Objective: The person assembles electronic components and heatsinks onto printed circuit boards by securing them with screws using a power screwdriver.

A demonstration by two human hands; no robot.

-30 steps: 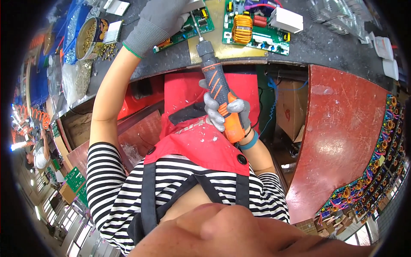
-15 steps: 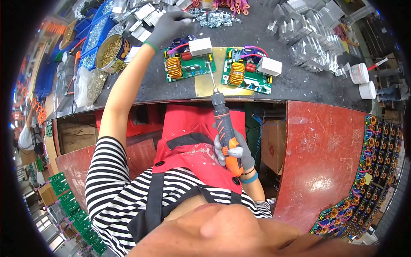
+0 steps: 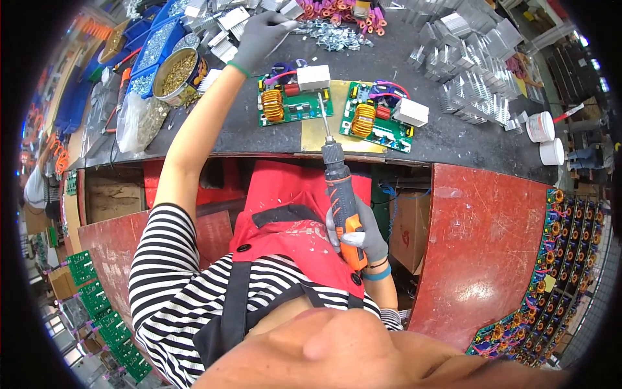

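Left hand: the grey-gloved left hand (image 3: 262, 42) is up top, left of centre, fingers bunched together and only a little open, right beside a pile of small silver metal pieces (image 3: 340, 37). Can't tell if it's got one pinched, sorry.
Right hand: the gloved right hand (image 3: 364, 233) is lower, just right of centre, wrapped snugly around the grip of an electric screwdriver (image 3: 342, 185).
Screwdriver: black and orange, nose pointing up the frame, butt end down by the red apron (image 3: 291, 243). The bit's tip is at the right end of the left-hand circuit board; can't tell if it's actually touching.
Boards: two green ones, upper middle, just apart. The left circuit board (image 3: 299, 102) and right circuit board (image 3: 389, 137) each carry a copper coil and a white block, and both overlap a gold-coloured plate (image 3: 312, 137).
Bench: dark worktop (image 3: 227, 139), scuffed and speckled.
Upper left: blue bins (image 3: 135, 29), a round tub (image 3: 178, 100) of brassy bits, and a clear plastic bag (image 3: 139, 123) below.
Upper right: a messy heap of silver finned heat sinks (image 3: 470, 81), two white cups (image 3: 541, 128) near them.
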